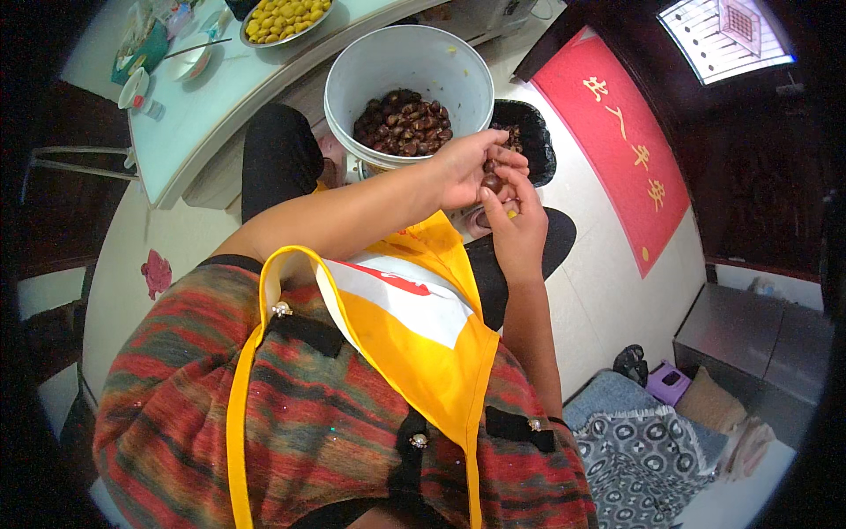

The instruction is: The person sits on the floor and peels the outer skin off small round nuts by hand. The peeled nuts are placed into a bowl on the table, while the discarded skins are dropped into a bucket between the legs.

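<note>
Dark brown chestnuts (406,125) lie at the bottom of a white plastic bucket (410,46) in front of me. Just right of the bucket's rim, my left hand (472,168) is cupped round a few chestnuts (492,183). My right hand (519,218) meets it from below, thumb and fingers on one of these chestnuts. Behind my hands stands a black plastic bin (542,155) with brown shell pieces (512,135) in it. A metal bowl (297,40) of yellow peeled chestnuts (281,18) sits on the table at the upper left.
The pale table (218,99) also bears a white bowl (188,64) with a chopstick across it, a small cup (134,88) and a green basket (149,53). A red mat (615,139) lies on the floor at the right. Folded blankets (634,456) and a purple stool (667,382) are at the lower right.
</note>
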`<action>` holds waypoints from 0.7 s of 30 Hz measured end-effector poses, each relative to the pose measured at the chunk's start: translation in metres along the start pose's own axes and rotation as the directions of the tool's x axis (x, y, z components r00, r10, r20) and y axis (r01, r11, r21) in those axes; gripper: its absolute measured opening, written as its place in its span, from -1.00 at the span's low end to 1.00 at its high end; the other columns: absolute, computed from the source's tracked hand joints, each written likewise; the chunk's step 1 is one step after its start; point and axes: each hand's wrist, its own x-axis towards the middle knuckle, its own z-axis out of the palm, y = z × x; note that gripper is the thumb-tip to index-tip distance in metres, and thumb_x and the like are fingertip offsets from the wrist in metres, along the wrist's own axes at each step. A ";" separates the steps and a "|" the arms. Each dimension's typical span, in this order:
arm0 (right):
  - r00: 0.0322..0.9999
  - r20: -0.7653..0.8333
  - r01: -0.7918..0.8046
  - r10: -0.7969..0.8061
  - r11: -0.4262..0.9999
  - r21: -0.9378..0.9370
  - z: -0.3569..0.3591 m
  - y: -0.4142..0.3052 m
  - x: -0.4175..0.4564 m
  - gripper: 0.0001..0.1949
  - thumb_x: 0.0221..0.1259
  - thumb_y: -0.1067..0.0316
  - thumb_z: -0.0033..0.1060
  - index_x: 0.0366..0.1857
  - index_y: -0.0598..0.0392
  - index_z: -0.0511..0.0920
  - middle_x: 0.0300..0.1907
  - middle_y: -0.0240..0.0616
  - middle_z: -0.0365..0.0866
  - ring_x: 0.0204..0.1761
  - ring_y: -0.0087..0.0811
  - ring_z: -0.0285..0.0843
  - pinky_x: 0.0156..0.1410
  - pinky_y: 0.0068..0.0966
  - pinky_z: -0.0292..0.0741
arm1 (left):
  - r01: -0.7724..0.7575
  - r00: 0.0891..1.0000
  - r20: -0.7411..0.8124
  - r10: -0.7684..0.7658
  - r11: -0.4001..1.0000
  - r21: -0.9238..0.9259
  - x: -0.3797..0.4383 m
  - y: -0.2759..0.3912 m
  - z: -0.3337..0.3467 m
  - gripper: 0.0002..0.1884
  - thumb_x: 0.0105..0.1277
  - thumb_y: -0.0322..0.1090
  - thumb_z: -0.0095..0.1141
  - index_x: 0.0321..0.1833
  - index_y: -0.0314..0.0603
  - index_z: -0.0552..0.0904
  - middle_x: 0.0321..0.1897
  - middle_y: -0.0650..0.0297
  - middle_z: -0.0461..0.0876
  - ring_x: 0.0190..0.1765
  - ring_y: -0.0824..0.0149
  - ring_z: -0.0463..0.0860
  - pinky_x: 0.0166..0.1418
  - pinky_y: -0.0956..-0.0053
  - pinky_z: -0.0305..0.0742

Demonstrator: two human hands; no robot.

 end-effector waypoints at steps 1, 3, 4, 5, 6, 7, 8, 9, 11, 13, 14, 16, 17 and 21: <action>0.998 0.014 -0.057 0.057 0.998 0.030 0.001 -0.001 -0.003 -0.69 0.12 0.50 0.25 -0.03 0.20 0.49 -0.36 -0.40 0.52 -0.38 -0.66 0.42 -0.25 -0.71 0.40 | 0.008 1.000 0.030 -0.007 1.000 -0.017 -0.005 -0.001 -0.002 -0.54 0.45 -0.06 -0.21 -0.08 -0.41 0.57 -0.14 -0.01 0.62 -0.10 0.12 0.62 0.01 0.29 0.59; 0.983 0.034 -0.182 0.183 0.914 0.361 0.002 -0.001 -0.007 -0.76 0.21 0.45 0.18 -0.07 0.17 0.43 -0.39 -0.36 0.52 -0.48 -0.65 0.37 -0.42 -0.73 0.32 | -0.027 1.000 0.012 0.028 0.999 -0.030 -0.016 -0.005 -0.006 -0.60 0.45 -0.12 -0.16 -0.09 -0.39 0.58 -0.17 0.03 0.62 -0.10 0.16 0.61 0.01 0.33 0.59; 0.956 0.080 -0.276 0.281 0.778 0.565 -0.001 -0.001 -0.010 -0.78 0.24 0.43 0.15 -0.08 0.15 0.41 -0.39 -0.35 0.52 -0.51 -0.66 0.35 -0.47 -0.74 0.29 | -0.069 0.997 -0.033 0.069 0.997 -0.023 -0.021 -0.007 -0.007 -0.63 0.44 -0.15 -0.13 -0.10 -0.39 0.58 -0.20 0.05 0.62 -0.12 0.19 0.61 0.00 0.35 0.59; 0.921 0.146 -0.346 0.360 0.589 0.730 -0.003 -0.001 -0.013 -0.80 0.27 0.41 0.12 -0.09 0.14 0.39 -0.40 -0.33 0.53 -0.54 -0.66 0.33 -0.52 -0.74 0.25 | -0.102 0.992 -0.074 0.100 0.995 -0.017 -0.026 -0.009 -0.009 -0.66 0.44 -0.18 -0.10 -0.11 -0.38 0.58 -0.23 0.07 0.62 -0.13 0.22 0.61 0.00 0.38 0.59; 0.930 0.158 -0.322 0.333 0.528 0.785 -0.004 0.000 -0.015 -0.86 0.35 0.34 0.00 -0.13 0.09 0.35 -0.41 -0.31 0.52 -0.61 -0.69 0.24 -0.61 -0.74 0.15 | -0.132 0.985 -0.099 0.143 0.986 0.105 -0.033 -0.009 -0.012 -0.74 0.42 -0.25 -0.03 -0.17 -0.34 0.59 -0.33 0.18 0.60 -0.25 0.33 0.60 -0.07 0.50 0.58; 0.920 0.188 -0.343 0.343 0.479 0.808 -0.005 0.002 -0.016 -0.86 0.36 0.31 -0.02 -0.13 0.09 0.35 -0.41 -0.30 0.52 -0.62 -0.69 0.23 -0.61 -0.74 0.15 | -0.155 0.985 -0.019 0.172 0.924 0.350 -0.043 -0.008 -0.018 -0.74 0.36 -0.20 0.08 -0.18 -0.30 0.61 -0.41 0.29 0.57 -0.35 0.44 0.55 -0.18 0.61 0.51; 0.917 0.225 -0.357 0.330 0.424 0.832 -0.007 0.003 -0.016 -0.85 0.37 0.29 -0.05 -0.14 0.09 0.36 -0.41 -0.30 0.52 -0.62 -0.69 0.22 -0.61 -0.75 0.16 | -0.185 0.977 -0.003 0.214 0.851 0.491 -0.050 -0.008 -0.020 -0.76 0.31 -0.21 0.15 -0.19 -0.28 0.62 -0.44 0.33 0.55 -0.36 0.48 0.53 -0.23 0.64 0.46; 0.913 0.262 -0.371 0.314 0.366 0.853 -0.007 0.005 -0.016 -0.85 0.38 0.27 -0.07 -0.14 0.09 0.36 -0.41 -0.30 0.51 -0.63 -0.69 0.21 -0.60 -0.75 0.16 | -0.202 0.966 0.002 0.259 0.750 0.630 -0.055 -0.010 -0.021 -0.76 0.27 -0.21 0.22 -0.20 -0.26 0.63 -0.46 0.37 0.54 -0.38 0.52 0.51 -0.28 0.66 0.41; 0.906 0.265 -0.386 0.329 0.388 0.837 -0.006 0.007 -0.017 -0.85 0.40 0.25 -0.10 -0.17 0.09 0.36 -0.44 -0.35 0.48 -0.64 -0.69 0.19 -0.60 -0.76 0.16 | -0.365 0.922 0.161 0.352 0.651 0.666 -0.065 -0.019 -0.022 -0.77 0.21 -0.23 0.28 -0.22 -0.24 0.63 -0.48 0.39 0.53 -0.40 0.56 0.48 -0.31 0.66 0.38; 0.906 0.285 -0.399 0.314 0.400 0.825 -0.003 0.008 -0.016 -0.84 0.40 0.24 -0.09 -0.18 0.09 0.37 -0.46 -0.38 0.46 -0.63 -0.70 0.20 -0.60 -0.76 0.16 | -0.454 0.873 0.255 0.416 0.504 0.735 -0.069 -0.021 -0.022 -0.76 0.18 -0.23 0.32 -0.24 -0.23 0.62 -0.49 0.41 0.52 -0.40 0.58 0.46 -0.33 0.66 0.36; 0.903 0.280 -0.409 0.327 0.448 0.795 -0.002 0.008 -0.016 -0.84 0.40 0.23 -0.07 -0.19 0.09 0.37 -0.47 -0.40 0.45 -0.63 -0.71 0.21 -0.60 -0.76 0.17 | -0.464 0.857 0.278 0.434 0.414 0.783 -0.070 -0.021 -0.022 -0.76 0.18 -0.22 0.32 -0.25 -0.23 0.62 -0.49 0.41 0.52 -0.40 0.59 0.45 -0.33 0.66 0.35; 0.902 0.277 -0.422 0.332 0.537 0.730 0.001 0.008 -0.018 -0.82 0.40 0.21 -0.05 -0.20 0.09 0.37 -0.48 -0.42 0.42 -0.64 -0.72 0.22 -0.60 -0.77 0.18 | -0.458 0.829 0.323 0.457 0.223 0.860 -0.069 -0.021 -0.022 -0.75 0.17 -0.20 0.33 -0.27 -0.22 0.61 -0.49 0.43 0.52 -0.39 0.59 0.44 -0.34 0.65 0.34; 0.900 0.258 -0.423 0.352 0.556 0.716 0.001 0.008 -0.018 -0.82 0.40 0.20 -0.03 -0.20 0.09 0.37 -0.48 -0.42 0.42 -0.64 -0.72 0.22 -0.60 -0.77 0.18 | -0.478 0.817 0.347 0.460 0.203 0.855 -0.068 -0.021 -0.022 -0.75 0.18 -0.20 0.32 -0.27 -0.22 0.61 -0.49 0.42 0.53 -0.41 0.60 0.43 -0.35 0.66 0.34; 0.909 0.244 -0.408 0.338 0.603 0.685 -0.001 0.008 -0.017 -0.81 0.40 0.20 -0.01 -0.21 0.09 0.37 -0.48 -0.42 0.43 -0.64 -0.74 0.22 -0.60 -0.79 0.18 | -0.417 0.886 0.275 0.372 0.385 0.823 -0.068 -0.020 -0.021 -0.76 0.24 -0.19 0.26 -0.28 -0.24 0.61 -0.52 0.41 0.53 -0.48 0.62 0.41 -0.43 0.68 0.30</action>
